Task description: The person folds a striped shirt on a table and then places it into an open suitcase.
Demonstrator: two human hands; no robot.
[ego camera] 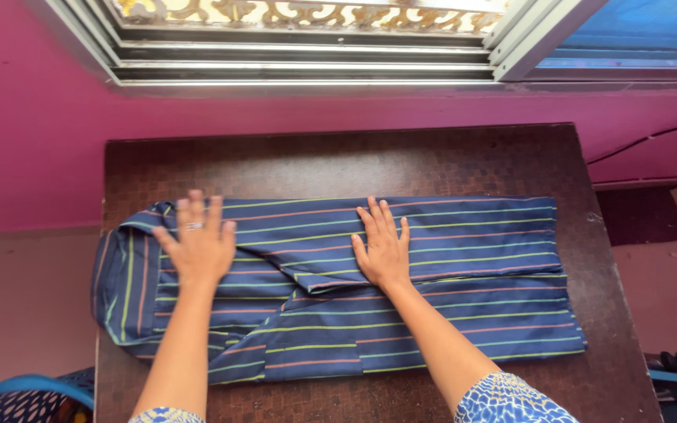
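both hands [197, 244] [383, 249] flat, fingers spread, on striped shirt [464, 258]

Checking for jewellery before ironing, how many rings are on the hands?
1: a ring on a finger of the left hand. The right hand shows none; palm sides are hidden.

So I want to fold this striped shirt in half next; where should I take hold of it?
Probably the hem end of the striped shirt, coming in from the right. That edge lies straight and free on the table, so fingers can pinch its two corners. The left hand and right hand rest flat on the shirt.
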